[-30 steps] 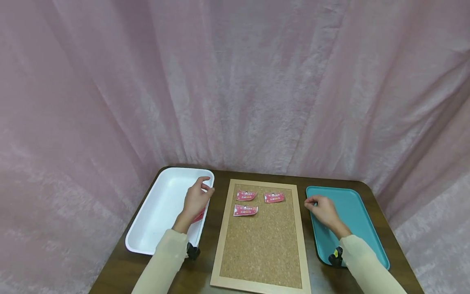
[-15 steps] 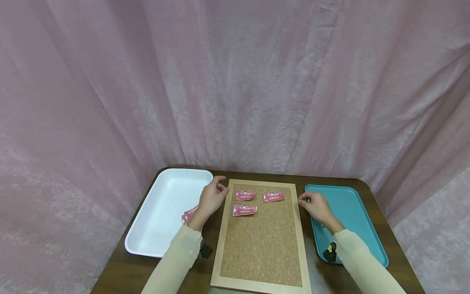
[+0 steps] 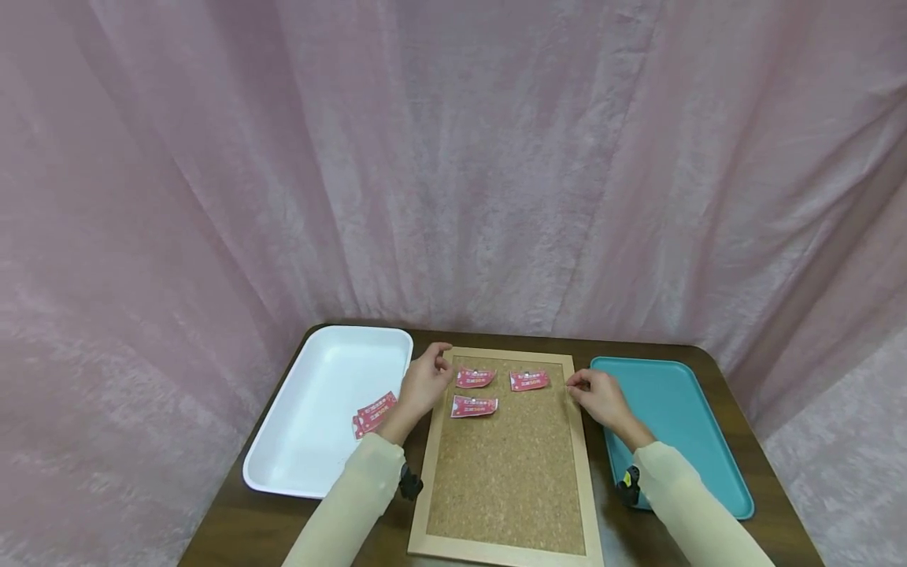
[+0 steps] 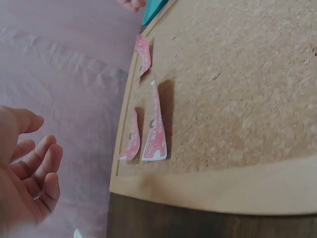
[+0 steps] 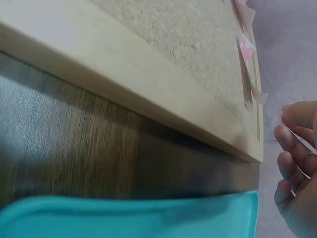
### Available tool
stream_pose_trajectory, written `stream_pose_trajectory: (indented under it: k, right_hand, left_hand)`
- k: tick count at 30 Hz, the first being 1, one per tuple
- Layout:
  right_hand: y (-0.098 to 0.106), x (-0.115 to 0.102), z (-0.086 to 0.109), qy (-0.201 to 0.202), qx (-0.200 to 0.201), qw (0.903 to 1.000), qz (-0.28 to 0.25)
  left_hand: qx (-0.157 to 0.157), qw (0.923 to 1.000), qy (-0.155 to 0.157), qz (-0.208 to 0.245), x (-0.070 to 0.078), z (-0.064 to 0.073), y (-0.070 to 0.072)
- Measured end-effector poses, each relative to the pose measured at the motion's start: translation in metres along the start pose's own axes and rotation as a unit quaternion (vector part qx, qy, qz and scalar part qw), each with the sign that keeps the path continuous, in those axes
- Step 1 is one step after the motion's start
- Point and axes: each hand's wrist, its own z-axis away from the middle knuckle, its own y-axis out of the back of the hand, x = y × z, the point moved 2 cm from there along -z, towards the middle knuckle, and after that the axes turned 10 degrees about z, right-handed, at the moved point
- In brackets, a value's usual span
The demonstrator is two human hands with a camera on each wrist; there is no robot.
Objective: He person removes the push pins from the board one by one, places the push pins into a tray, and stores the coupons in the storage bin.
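white tray (image 3: 301, 425) at left held overlapping coupons (image 3: 375, 413). left hand (image 3: 423, 381), loose, held nothing near far left corner of corkboard (image 3: 506, 480); three pink coupons (image 3: 475, 407) lay far on it. right hand (image 3: 598, 397) by right edge, couldn't tell if pinching. teal tray (image 3: 680, 409) sat right.

The board (image 3: 506, 472) has a rough, matt surface that looks like granular cork, and its frame (image 5: 114, 69) looks like smooth wood with a soft satin finish, while the slips (image 3: 475, 406) look like thin printed paper. The white tray (image 3: 305, 425) and the teal tray (image 3: 683, 417) both look like smooth plastic, the white one with a light gloss. The table (image 5: 89, 134) shows wood grain under a low sheen, the curtain (image 3: 496, 157) looks like plush, velvety cloth with a crushed pile, and the sleeves (image 3: 347, 504) are matt, soft-looking cloth.
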Motion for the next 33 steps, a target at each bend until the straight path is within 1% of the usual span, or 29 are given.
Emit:
stream_pose_trajectory:
  k: [5, 8, 13, 18, 23, 33]
  right_hand:
    - [-0.006, -0.002, -0.003, 0.001, -0.007, 1.0000, -0.005]
    - [-0.009, -0.003, -0.005, 0.002, -0.010, 0.9999, -0.009]
    - [-0.012, -0.004, -0.008, 0.007, -0.004, 0.9999, -0.015]
    - [-0.013, -0.009, -0.011, 0.007, -0.006, 0.9998, -0.015]
    - [-0.021, -0.011, -0.012, 0.005, -0.008, 0.9999, -0.012]
    - [-0.025, -0.016, -0.019, 0.025, 0.025, 0.9993, -0.007]
  left_hand:
    - [-0.013, 0.9999, 0.002, -0.002, 0.005, 0.000, -0.013]
    - [-0.018, 0.9998, -0.008, -0.008, 0.006, -0.001, -0.021]
    - [-0.027, 0.9994, -0.019, -0.012, 0.007, -0.004, -0.034]
    - [-0.041, 0.9990, -0.015, -0.010, 0.008, -0.006, -0.046]
    - [-0.044, 0.9990, -0.005, -0.007, 0.007, -0.004, -0.050]
    - [-0.044, 0.9990, -0.005, 0.002, 0.004, -0.009, -0.053]
